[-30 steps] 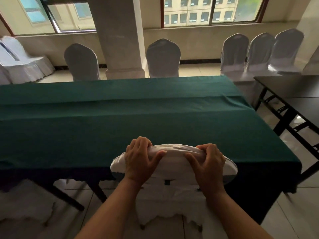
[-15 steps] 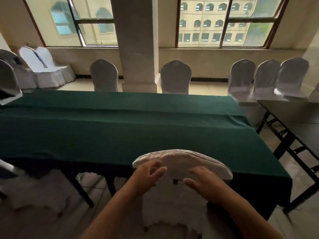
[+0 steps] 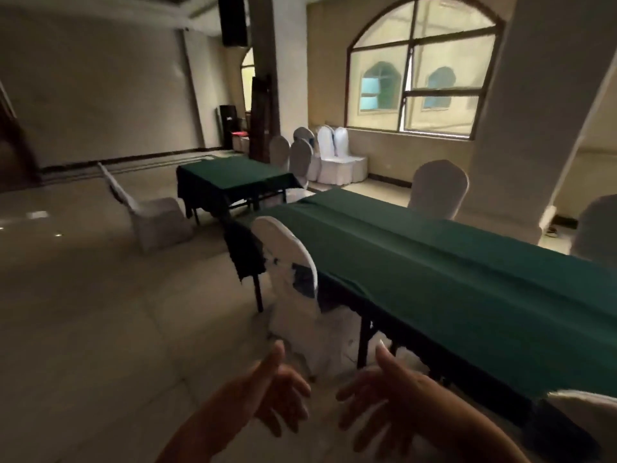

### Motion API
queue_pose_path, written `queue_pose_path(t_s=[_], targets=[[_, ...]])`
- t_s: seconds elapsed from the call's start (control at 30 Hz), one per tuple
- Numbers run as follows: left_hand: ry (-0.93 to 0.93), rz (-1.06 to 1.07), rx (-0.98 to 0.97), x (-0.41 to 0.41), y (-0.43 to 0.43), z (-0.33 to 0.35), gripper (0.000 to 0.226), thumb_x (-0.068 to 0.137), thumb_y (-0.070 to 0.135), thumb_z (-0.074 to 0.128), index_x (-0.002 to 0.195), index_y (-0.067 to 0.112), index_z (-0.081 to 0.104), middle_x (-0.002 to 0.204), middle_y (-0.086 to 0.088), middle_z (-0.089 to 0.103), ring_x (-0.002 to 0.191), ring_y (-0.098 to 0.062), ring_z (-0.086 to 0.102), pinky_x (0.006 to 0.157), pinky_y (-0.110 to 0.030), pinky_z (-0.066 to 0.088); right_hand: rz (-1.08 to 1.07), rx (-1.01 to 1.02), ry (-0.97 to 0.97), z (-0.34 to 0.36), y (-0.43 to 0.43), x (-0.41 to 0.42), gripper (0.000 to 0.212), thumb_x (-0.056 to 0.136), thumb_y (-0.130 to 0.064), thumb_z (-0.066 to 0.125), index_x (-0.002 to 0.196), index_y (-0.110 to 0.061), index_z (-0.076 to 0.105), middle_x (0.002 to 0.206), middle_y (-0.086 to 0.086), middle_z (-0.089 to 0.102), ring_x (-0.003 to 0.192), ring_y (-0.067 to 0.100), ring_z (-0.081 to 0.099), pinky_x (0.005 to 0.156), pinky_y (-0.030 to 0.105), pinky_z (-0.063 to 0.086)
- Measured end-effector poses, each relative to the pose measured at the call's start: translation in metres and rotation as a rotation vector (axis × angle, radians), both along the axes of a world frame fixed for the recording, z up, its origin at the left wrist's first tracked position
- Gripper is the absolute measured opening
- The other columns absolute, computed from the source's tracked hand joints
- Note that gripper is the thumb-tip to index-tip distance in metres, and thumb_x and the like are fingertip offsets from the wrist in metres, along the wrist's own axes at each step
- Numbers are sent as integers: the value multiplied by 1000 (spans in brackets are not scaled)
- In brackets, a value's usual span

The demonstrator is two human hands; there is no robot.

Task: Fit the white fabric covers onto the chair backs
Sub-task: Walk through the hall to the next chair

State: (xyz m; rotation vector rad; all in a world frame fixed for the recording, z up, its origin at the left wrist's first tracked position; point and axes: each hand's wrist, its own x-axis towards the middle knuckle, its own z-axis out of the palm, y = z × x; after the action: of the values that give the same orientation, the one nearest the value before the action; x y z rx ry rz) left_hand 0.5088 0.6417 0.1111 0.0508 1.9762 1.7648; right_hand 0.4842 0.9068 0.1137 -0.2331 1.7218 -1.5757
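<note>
Both hands hang open and empty, left hand and right hand, near a covered chair at the green table's long edge.

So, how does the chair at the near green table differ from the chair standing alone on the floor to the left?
The near chair is tucked against the long green table; the lone chair stands apart from both tables. The near chair's cover shows dark gaps on the back; the lone chair's looks unbroken. Both wear white covers.

Matt dark-green cloth drapes the long table; white fabric chair cover looks soft; pale tiled floor at left is glossy.
</note>
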Motion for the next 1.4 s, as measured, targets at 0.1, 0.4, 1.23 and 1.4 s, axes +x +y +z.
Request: queue_pose_path(t_s=[0.1,0.4,1.23,1.4], targets=[[99,184,32,-11,-101,22,85,86,72,25,98,-1,67,78,-17,74,63,-27,70,53,-28,49,97,-46,46,22,-103,-43,102,62,-95,42,110,-9,71,110,26,73,80,34,73,58,32,57],[316,513,0,-76,-346,69,86,81,78,29,97,6,73,83,-23,75,68,-33,71,54,-32,53,311,-115,301,72,-365,-179,81,82,-84,34,114,-18,69,110,16,75,92,37,74,66,36,59],[439,433,-109,-779,-721,57,93,67,96,32,105,20,73,95,-16,77,88,-33,74,75,-38,55,159,-101,372,60,-730,-866,83,76,-77,33,114,-13,68,107,17,76,100,36,72,94,47,52],[421,287,-72,-975,-799,62,102,68,95,28,112,13,69,97,-16,77,91,-32,74,79,-42,56,-28,-123,383,56,-790,-1028,82,75,-80,37,108,-14,73,107,21,75,101,40,71,97,54,52]])
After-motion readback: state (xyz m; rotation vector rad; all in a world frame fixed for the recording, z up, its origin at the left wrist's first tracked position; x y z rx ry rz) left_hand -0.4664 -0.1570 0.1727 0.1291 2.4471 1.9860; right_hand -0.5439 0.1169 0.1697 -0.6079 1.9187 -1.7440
